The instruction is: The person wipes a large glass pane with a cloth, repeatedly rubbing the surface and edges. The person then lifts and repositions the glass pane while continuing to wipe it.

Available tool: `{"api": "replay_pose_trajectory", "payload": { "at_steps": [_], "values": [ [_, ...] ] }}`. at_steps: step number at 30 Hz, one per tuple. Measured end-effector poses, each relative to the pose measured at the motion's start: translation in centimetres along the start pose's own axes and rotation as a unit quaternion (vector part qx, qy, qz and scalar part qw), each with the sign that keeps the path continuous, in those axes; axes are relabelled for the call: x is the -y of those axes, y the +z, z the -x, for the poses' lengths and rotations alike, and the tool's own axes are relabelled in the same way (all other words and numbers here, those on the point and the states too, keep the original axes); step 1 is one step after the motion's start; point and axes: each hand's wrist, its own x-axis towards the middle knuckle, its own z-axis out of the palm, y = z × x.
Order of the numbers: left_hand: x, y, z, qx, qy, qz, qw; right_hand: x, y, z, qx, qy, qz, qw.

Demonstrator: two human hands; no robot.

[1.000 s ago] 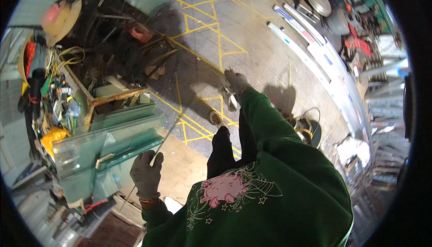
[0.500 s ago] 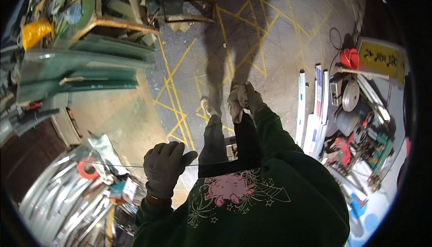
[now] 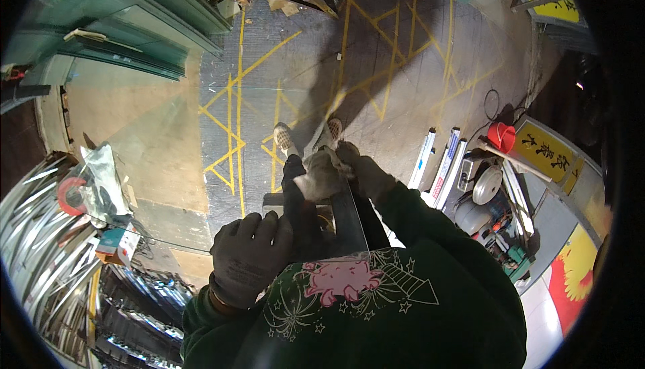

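A clear glass pane stretches in front of my body; its near edge runs as a thin line past my waist, and its right edge passes by my right hand. My left hand, in a dark grey work glove, is closed over the near edge. Farther out, my gloved right hand grips a greyish-beige cloth by the pane's right edge. Part of the cloth spreads left across my legs, seen against the pane. The fingers of the right hand are partly hidden by the cloth.
Several glass sheets are stacked at the far left. Long metal strips crowd the near left, beside a red ring. On the right lie white wrapped lengths, a red bucket and assorted tools. Yellow lines mark the floor.
The view has turned, shifting the surroundings. My right hand is lower in view, and the cloth now spreads left of it instead of hanging bunched. My left hand stays on the near edge.
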Motion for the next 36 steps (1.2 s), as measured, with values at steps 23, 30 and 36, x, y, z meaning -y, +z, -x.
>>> {"api": "replay_pose_trajectory", "payload": {
  "at_steps": [23,30,36],
  "values": [
    [-0.7,1.6,3.0,-0.035,0.032,-0.02,0.999,-4.4,0.0,-1.4,-0.06,-0.099,-0.078,0.99],
    [-1.2,0.3,2.8,-0.019,0.02,-0.006,1.0,-4.9,1.4,1.3,-0.029,-0.116,-0.077,0.99],
    [-2.0,0.8,6.5,-0.34,-0.145,0.131,0.92,-6.5,-0.8,-0.1,-0.019,-0.137,-0.006,0.99]
  ]
}}
